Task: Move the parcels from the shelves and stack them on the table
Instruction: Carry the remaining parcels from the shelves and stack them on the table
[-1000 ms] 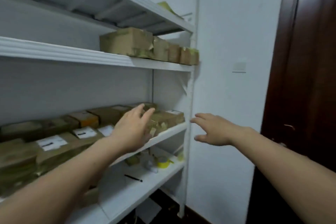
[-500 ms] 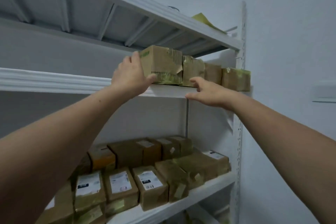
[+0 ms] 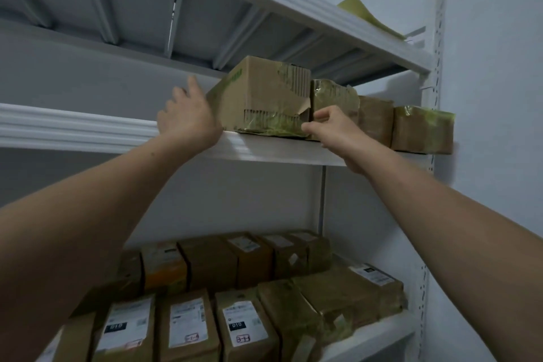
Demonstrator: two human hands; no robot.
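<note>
Item 1. White metal shelving unit (image 3: 437, 38), standing against a pale wall (image 3: 496, 73); three levels are visible: the top shelf (image 3: 293, 6) seen from below, the middle shelf (image 3: 73, 129) and the lower shelf (image 3: 379, 338).

Item 2. Lower-shelf parcels (image 3: 188, 329): brown cardboard packed in two rows. The front row carries white printed labels. The back row stands upright, close together.

Item 3. Large parcel (image 3: 264, 97): a cardboard box with torn greenish tape and exposed corrugation on its front. It sits on the middle shelf, at the front edge and at the left end of a row. Both hands are on it.

Item 4. Three smaller taped parcels to its right on the same shelf: second parcel (image 3: 335, 94) touching the large one, third parcel (image 3: 376, 117), and end parcel (image 3: 420, 132) by the upright.

Item 5. Left hand (image 3: 188, 117): palm and straight fingers laid flat against the large parcel's left face, not curled round it.

Item 6. Right hand (image 3: 335, 129): fingers and thumb curled, pinching the large parcel's lower right front corner, next to the second parcel.

Item 7. Yellow-green sheet (image 3: 367, 15): lies on the top shelf and overhangs its edge.
</note>
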